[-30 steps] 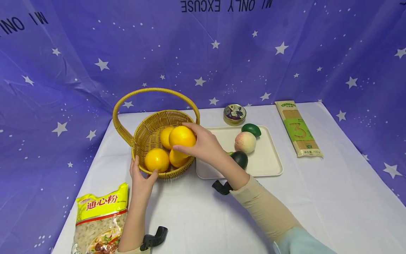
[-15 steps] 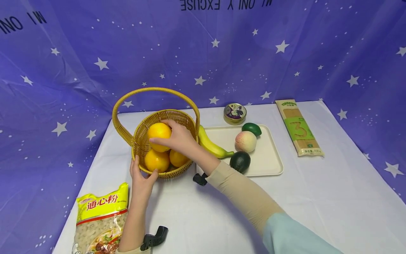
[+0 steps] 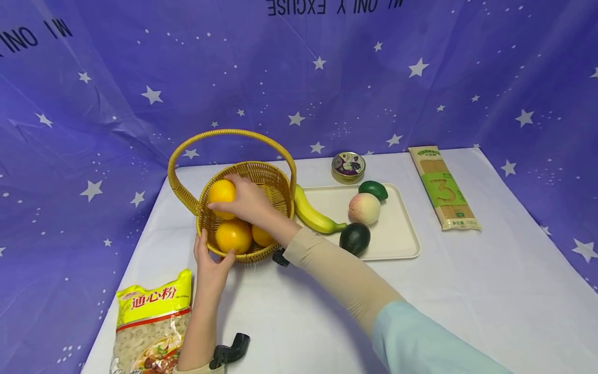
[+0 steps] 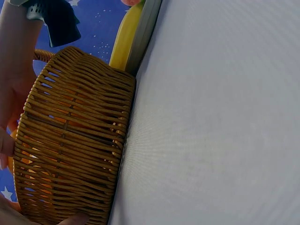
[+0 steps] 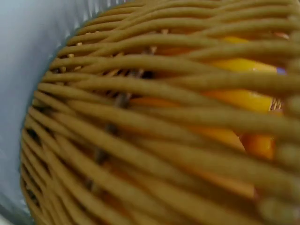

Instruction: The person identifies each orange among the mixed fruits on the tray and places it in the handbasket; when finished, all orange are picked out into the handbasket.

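Observation:
A yellow wicker basket (image 3: 275,179) with a tall arched handle stands on the table, oranges inside it. My left hand (image 3: 212,265) grips its near-left rim, thumb and fingers spread around the edge. In the left wrist view, the basket's woven wall (image 4: 75,136) fills much of the picture, with fingertips against it at the bottom. My right hand (image 3: 252,200) reaches into the basket and holds an orange (image 3: 221,192) over the left side. Two more oranges show below it, a front one (image 3: 233,236) and one partly behind my wrist (image 3: 262,237). The right wrist view looks closely through the weave (image 5: 140,122).
Right of the basket, a cream tray (image 3: 397,239) bears a banana (image 3: 315,215), a peach (image 3: 364,209), a green fruit (image 3: 374,190) and a dark avocado-like fruit (image 3: 355,239). A round tin (image 3: 348,167), a noodle pack (image 3: 444,189) and a macaroni bag (image 3: 154,322) lie around.
My right hand has carried the orange leftward, from the basket's right side to its left. The banana has come into sight. My left hand stays at the rim.

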### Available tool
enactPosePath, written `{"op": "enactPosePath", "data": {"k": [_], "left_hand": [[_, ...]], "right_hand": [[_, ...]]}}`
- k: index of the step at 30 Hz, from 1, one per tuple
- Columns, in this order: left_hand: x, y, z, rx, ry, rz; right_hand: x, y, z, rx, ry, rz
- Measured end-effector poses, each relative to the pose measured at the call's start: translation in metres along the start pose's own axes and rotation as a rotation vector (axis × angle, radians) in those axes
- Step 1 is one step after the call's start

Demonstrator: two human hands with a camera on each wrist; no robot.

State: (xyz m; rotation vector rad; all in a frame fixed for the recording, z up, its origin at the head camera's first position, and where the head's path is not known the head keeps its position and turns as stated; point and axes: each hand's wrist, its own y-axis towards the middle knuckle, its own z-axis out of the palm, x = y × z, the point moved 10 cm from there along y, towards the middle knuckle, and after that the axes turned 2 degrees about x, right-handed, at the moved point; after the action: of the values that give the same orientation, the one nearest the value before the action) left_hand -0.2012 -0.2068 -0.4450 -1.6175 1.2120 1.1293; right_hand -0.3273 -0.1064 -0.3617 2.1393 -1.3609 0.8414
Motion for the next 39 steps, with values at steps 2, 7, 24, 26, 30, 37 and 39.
{"op": "enactPosePath", "data": {"k": [2, 7, 24, 26, 30, 37, 39], "left_hand": [[-0.001, 0.0, -0.001, -0.006, -0.007, 0.011], [-0.002, 0.0, -0.001, -0.017, -0.015, 0.03], [-0.002, -0.002, -0.003, -0.009, -0.004, 0.025], [-0.003, -0.002, -0.002, -0.006, -0.008, 0.024], [-0.003, -0.003, -0.002, -0.008, -0.01, 0.021], [-0.001, -0.002, -0.002, 0.003, 0.031, 0.002], [-0.001, -0.003, -0.002, 0.003, 0.04, -0.001]], "right_hand": [[0.001, 0.0, 0.002, -0.003, -0.018, 0.002], [0.004, 0.0, 0.006, 0.006, -0.084, 0.006], [0.006, 0.001, 0.028, 0.101, -0.231, 0.01], [0.007, 0.0, 0.029, 0.102, -0.223, 0.003], [0.008, -0.004, 0.027, 0.111, -0.203, -0.016], [0.016, -0.022, 0.007, 0.108, -0.107, -0.077], [0.018, -0.03, -0.002, 0.096, -0.059, -0.104]]}}
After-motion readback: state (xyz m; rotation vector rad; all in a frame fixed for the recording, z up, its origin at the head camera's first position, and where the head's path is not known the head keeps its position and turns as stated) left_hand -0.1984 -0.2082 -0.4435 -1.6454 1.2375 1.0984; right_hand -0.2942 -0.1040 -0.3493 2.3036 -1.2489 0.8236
